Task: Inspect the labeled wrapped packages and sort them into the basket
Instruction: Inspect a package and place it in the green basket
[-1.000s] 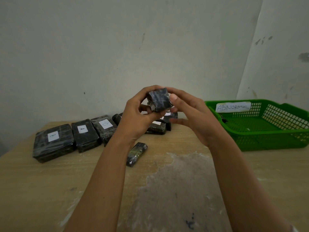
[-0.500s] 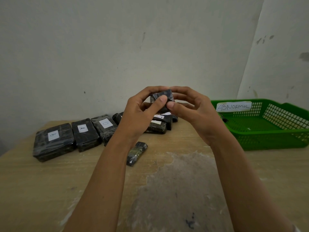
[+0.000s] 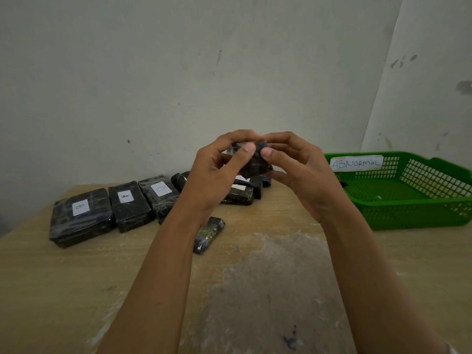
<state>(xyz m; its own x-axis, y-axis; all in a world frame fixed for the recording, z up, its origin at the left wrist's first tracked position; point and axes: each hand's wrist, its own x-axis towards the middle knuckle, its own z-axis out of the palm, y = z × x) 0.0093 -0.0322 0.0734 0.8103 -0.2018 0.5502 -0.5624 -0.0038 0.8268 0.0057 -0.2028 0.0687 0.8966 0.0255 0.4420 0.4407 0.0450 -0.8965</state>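
Both hands hold one small black wrapped package up above the table, in front of the wall. My left hand grips its left side with the thumb across the front. My right hand pinches its right side with thumb and curled fingers. Its label is not visible. The green basket with a white "ABNORMAL" tag stands at the right. A row of black packages lies at the back left, labelled B, A and a third one.
More black packages are stacked behind my hands, partly hidden. One small unlabelled package lies alone under my left wrist. The wooden table has a worn grey patch in the near middle. A wall stands right behind the table.
The package has been turned in my fingers, from standing on edge to lying flatter, and both thumbs have shifted across its front. The hands stayed at about the same height.
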